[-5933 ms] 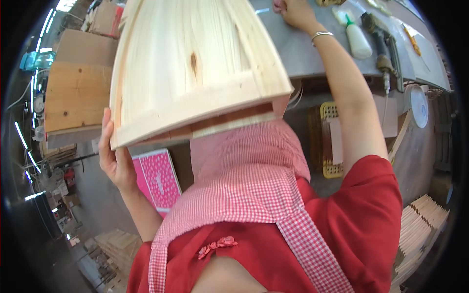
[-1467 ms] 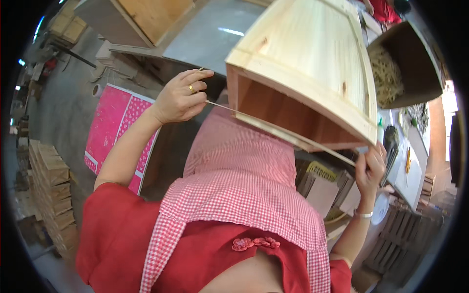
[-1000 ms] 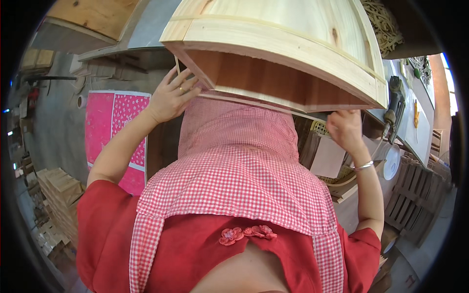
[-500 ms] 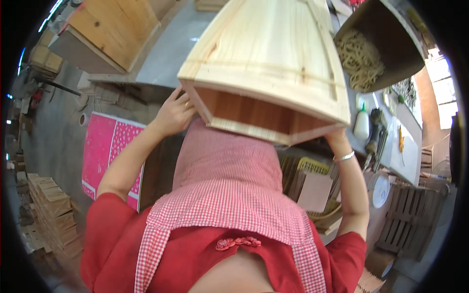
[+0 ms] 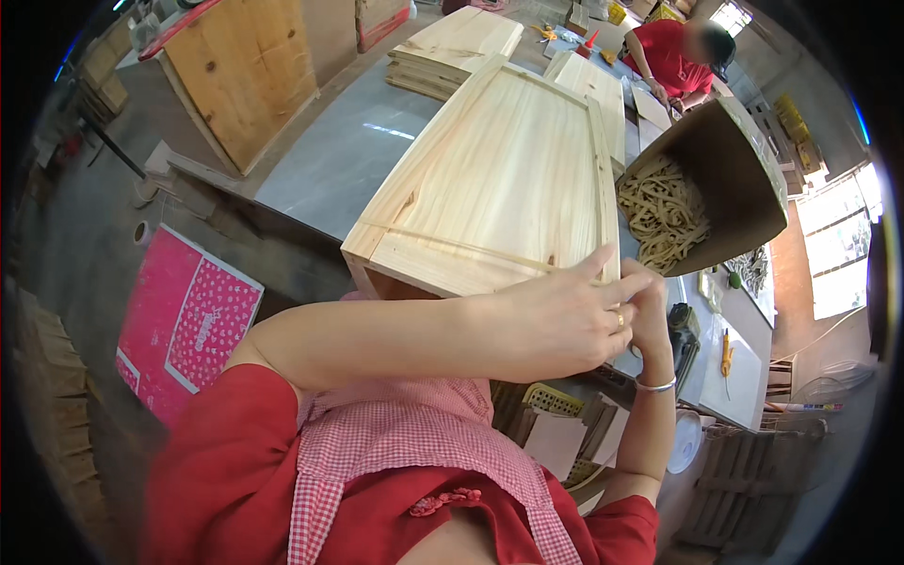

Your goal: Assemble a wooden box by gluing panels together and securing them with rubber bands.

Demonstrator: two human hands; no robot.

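A pale wooden box (image 5: 490, 179) with a framed top panel lies tilted in front of me, its dark open end toward my body. A thin band-like line (image 5: 452, 247) crosses the panel near that end. My left hand (image 5: 565, 320) reaches across to the box's near right corner, its fingers bent there, one lying along the frame. At the same corner my right hand (image 5: 650, 315) has its fingers curled against the box, partly hidden behind the left. What the left fingertips pinch, if anything, I cannot make out.
A cardboard carton (image 5: 734, 179) of tan rubber bands (image 5: 664, 212) stands right of the box. Stacked wooden panels (image 5: 452, 52) lie on the grey table (image 5: 330, 160). Beyond, a person in red (image 5: 673, 61) works. A dark power tool (image 5: 686, 344) and orange-handled tool (image 5: 726, 353) lie at right.
My left hand has left the box's left side and crossed to its near right corner, beside my right hand. The box has swung lower in view, and its open end shows less.
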